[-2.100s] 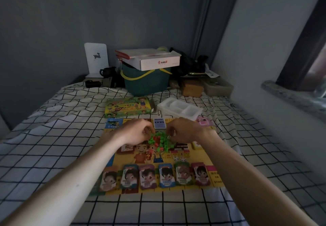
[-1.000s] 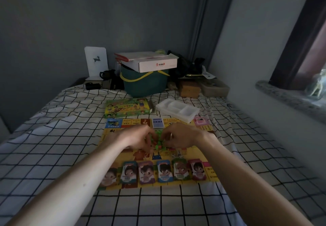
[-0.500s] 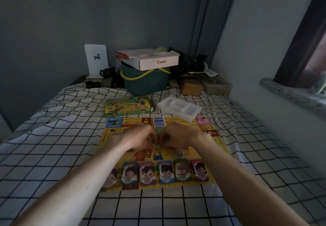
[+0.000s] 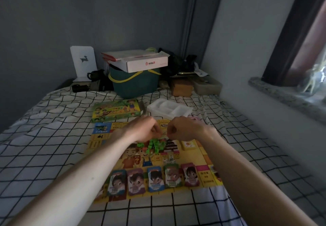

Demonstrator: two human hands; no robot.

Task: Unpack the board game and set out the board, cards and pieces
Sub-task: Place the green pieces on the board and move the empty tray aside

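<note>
Head view. Yellow game board (image 4: pixel 204 157) lies flat on a bed covered by a white sheet with a black grid (image 4: pixel 44 155). The board's centre carries printed cartoon children; its edge squares are yellow, with one blue corner square at far left.

Along the near edge of the board, five character cards (image 4: pixel 155 178) sit in a row, each showing a cartoon face inside a coloured frame: blue, purple, blue, green, pink. A further card at the left end is mostly hidden by the left forearm.

A loose pile of small green house pieces (image 4: pixel 155 143) with a few red ones lies at the board's centre. Just beside it, to the right, a small yellow card stack (image 4: pixel 188 144).

Left hand (image 4: pixel 142 130) and right hand (image 4: pixel 183 128) hang close together just above the pile, knuckles up, fingers curled inward. Each grip is narrow and pinches a thin, pale, near-transparent item stretched between the two hands; I cannot tell what it is.

Beyond the board: the green game box (image 4: pixel 116 113) lying flat, and to its right a white plastic insert tray (image 4: pixel 169 109). Further back, a dark green bucket with a yellow handle (image 4: pixel 135 82) carries a white cardboard box (image 4: pixel 139 61).
</note>
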